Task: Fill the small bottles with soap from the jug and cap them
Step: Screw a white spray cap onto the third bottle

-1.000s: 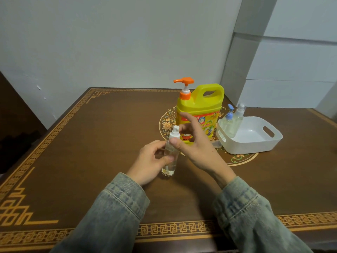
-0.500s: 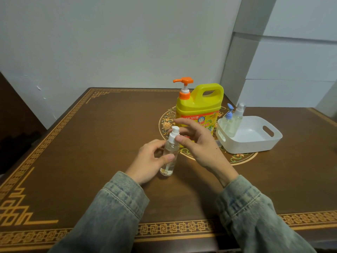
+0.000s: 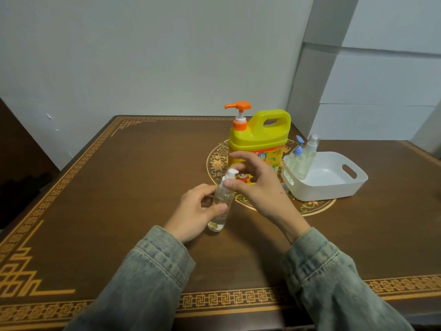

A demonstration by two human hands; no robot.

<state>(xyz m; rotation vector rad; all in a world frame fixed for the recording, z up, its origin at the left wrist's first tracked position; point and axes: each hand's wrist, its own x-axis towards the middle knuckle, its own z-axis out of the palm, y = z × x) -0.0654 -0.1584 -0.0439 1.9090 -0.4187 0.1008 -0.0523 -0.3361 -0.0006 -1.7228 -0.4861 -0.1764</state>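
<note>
Small bottle (image 3: 220,203), clear, upright on the bench (image 3: 119,199) just at 7 o'clock of the jug. Held round the body by the left hand (image 3: 195,213), grip grasping the bottle. White pump cap (image 3: 229,176) pinched at the collar by the right hand (image 3: 256,187), thumb in front, fingers curled over behind, grip grasping the cap.

Compared with a second ago: right fingers rolled further round the cap, bottle tipped slightly toward 1 o'clock, base in much the same spot. Reads as screwing the cap down, so capping of this bottle likely under way; fill level hard to judge, perhaps only a little liquid near the bottom.

Count: one yellow jug (image 3: 259,144) with orange pump, at 12 o'clock of the hands. One white tray (image 3: 334,189) at 3 o'clock of the jug. Inside its near-left corner, two further bottles: blue-capped bottle (image 3: 297,158) and clear-capped bottle (image 3: 310,151), both upright, touching or nearly so. Three small bottles altogether.
</note>
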